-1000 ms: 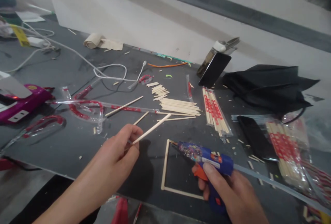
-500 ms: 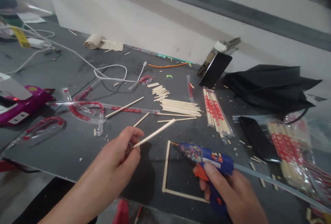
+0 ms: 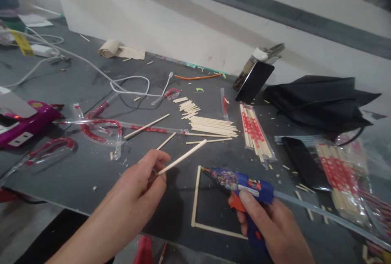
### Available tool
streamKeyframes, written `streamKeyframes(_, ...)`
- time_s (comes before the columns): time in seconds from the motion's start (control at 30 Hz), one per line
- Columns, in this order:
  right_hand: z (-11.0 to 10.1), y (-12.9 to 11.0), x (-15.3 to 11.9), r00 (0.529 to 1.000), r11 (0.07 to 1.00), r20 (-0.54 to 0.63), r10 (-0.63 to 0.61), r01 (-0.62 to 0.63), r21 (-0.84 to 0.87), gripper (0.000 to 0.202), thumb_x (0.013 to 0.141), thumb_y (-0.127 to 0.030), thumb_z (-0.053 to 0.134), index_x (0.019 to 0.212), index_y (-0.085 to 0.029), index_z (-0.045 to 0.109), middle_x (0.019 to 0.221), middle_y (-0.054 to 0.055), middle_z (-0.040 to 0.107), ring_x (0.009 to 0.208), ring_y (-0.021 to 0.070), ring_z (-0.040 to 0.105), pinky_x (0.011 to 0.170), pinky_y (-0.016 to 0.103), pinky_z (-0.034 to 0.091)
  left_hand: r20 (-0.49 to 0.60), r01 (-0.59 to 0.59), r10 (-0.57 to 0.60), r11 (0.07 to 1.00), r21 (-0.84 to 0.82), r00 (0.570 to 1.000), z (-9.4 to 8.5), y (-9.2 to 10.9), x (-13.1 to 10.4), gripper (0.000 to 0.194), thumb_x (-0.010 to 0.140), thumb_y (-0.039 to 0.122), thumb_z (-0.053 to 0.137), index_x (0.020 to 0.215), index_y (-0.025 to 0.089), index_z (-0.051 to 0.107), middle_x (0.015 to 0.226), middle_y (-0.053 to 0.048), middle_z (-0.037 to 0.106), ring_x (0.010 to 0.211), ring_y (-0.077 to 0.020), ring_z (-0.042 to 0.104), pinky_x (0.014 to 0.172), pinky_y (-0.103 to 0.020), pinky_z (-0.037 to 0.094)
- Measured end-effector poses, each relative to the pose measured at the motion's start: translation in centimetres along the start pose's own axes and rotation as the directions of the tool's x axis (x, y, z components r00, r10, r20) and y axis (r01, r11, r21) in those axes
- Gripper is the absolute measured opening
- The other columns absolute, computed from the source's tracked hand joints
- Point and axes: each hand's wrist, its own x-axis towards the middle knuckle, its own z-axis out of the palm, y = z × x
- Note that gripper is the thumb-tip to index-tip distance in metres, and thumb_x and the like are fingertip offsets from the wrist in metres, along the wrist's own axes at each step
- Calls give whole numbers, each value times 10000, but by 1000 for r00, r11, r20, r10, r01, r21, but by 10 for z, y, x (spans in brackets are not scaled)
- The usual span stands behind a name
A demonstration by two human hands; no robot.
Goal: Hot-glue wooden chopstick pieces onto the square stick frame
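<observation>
Between the thumb and fingers of my left hand (image 3: 142, 186) is a thin wooden stick (image 3: 183, 157), tilted up to the right above the table. My right hand (image 3: 271, 219) grips a blue hot glue gun (image 3: 241, 183) with an orange trigger; a long clear glue stick (image 3: 320, 207) runs out of its back. The gun's nozzle is at the upper end of an L-shaped pair of joined sticks (image 3: 196, 197) lying flat on the table. The lower stick's right end runs behind the gun and hand. Whether glue is coming out is too small to see.
Loose sticks (image 3: 212, 126) lie in a pile mid-table, with short cut pieces (image 3: 190, 108) behind. Wrapped chopsticks (image 3: 255, 132) and a black phone (image 3: 305, 164) are to the right. A propped phone (image 3: 255, 81) stands at the back. A purple device (image 3: 29, 123) and white cable (image 3: 91, 62) are left.
The glue gun has shifted very slightly left, its nozzle still at the corner. My left hand and its stick are almost unmoved.
</observation>
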Motion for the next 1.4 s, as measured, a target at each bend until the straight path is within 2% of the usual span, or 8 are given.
streamKeyframes(0.17,1,1,0,1000,1000,-11,-10,10,7,471,767,-626,573,713,-164,649,543,14,603,461,137,568,463,234,460,4,27,-27,999,26,1000,0,-1,0,217,874,385,407,1009,271,533,668,33,570,612,-171,538,542,-260,381)
streamKeyframes(0.5,-3,12,3,998,993,-10,-60,59,-105,467,808,-623,521,732,-179,645,503,6,578,477,155,558,491,252,422,15,26,-26,1000,6,1000,0,-2,-3,232,882,388,401,1049,281,519,699,33,583,632,-170,552,553,-266,391)
streamKeyframes(0.93,-2,16,5,996,991,-3,-85,84,-99,459,833,-616,500,699,-191,609,498,-3,563,480,157,556,495,259,420,6,2,-2,1000,4,1000,1,-3,-3,248,880,372,403,1070,266,521,702,20,606,646,-180,571,535,-258,379)
streamKeyframes(1.4,-2,16,5,994,983,15,-104,105,-150,474,846,-616,476,630,-203,556,494,-10,546,480,145,539,527,266,394,9,3,-3,1000,-9,1000,1,-1,-3,249,880,371,408,1087,276,510,662,39,571,598,-155,530,515,-249,373)
